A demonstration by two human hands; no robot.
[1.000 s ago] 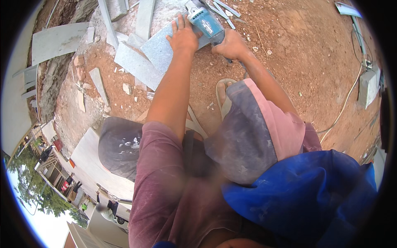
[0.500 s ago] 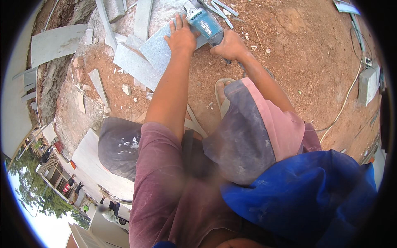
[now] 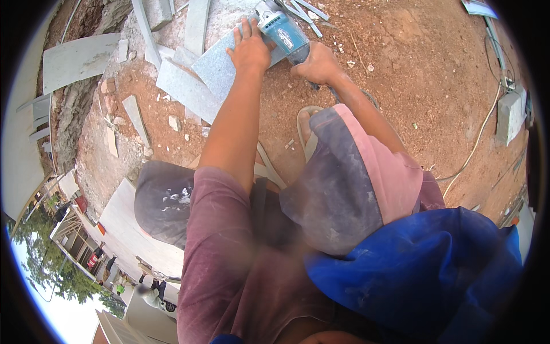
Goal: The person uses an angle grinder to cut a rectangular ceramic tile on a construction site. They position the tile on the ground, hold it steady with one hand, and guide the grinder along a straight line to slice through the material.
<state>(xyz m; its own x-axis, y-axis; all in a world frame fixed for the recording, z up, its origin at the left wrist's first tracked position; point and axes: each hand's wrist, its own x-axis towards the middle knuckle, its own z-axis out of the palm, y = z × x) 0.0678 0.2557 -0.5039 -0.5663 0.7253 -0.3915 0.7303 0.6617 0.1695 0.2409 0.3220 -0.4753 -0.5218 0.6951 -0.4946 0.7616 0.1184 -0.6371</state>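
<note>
Keeping the slab (image 3: 217,67) from rocking matters most, I judge, as it lies on the ground partly over another slab (image 3: 182,90). The right hand (image 3: 318,63) is clenched round the grinder (image 3: 285,34); the left hand (image 3: 251,53) presses flat, fingers spread, just left of the tool's head, so shifting it farther left seems safer. Nearer lies a foot (image 3: 304,121); the cord (image 3: 370,97), right, could snag; strips (image 3: 311,25) clutter the far side.
</note>
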